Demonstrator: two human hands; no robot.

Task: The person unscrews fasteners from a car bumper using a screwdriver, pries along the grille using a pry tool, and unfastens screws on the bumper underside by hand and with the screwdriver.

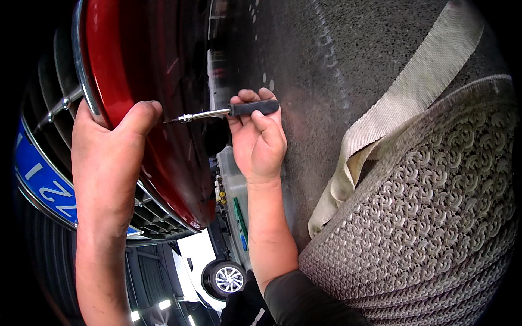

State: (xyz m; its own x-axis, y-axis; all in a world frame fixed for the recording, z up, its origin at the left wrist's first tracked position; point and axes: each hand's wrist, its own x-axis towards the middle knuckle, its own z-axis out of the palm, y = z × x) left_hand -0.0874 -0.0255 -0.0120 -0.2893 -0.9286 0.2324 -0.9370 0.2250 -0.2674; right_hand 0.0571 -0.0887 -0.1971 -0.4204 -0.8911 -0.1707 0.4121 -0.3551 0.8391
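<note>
My left hand (109, 149) grips the edge of a red car bumper (111, 51), fingers curled behind its chrome trim beside the dark grille (57, 87), thumb on the painted surface. My right hand (260, 127) holds a black-handled screwdriver (247, 107) with a metal shaft lying sideways, its tip at the red bumper just right of my left thumb. A blue licence plate (38, 163) is on the grille below and left of my left hand.
A beige woven strap (408, 70) and a textured mat (413, 206) lie on the dark speckled floor (348, 32) at the right. A white car with a wheel (225, 280) is at the bottom middle. Ceiling lights (163, 304) show at lower left.
</note>
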